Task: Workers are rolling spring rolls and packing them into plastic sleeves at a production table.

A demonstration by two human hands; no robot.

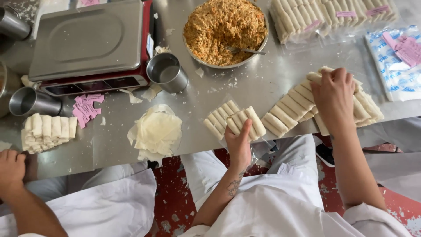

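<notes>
My left hand (239,142) grips a small bundle of white spring rolls (245,121) at the steel table's near edge, thumb across them. Beside it lies a short row of rolls (219,118). My right hand (334,98) rests fingers-down on a long heap of rolls (289,107) to the right, closed around some of them. I wear white clothing.
A steel bowl of orange-brown filling with a fork (226,30) sits at the back. A scale (90,44), metal cups (167,72), a stack of wrappers (155,131), pink slips (85,107), bagged rolls (324,15). Another person's hand (11,169) is at left near stacked rolls (48,129).
</notes>
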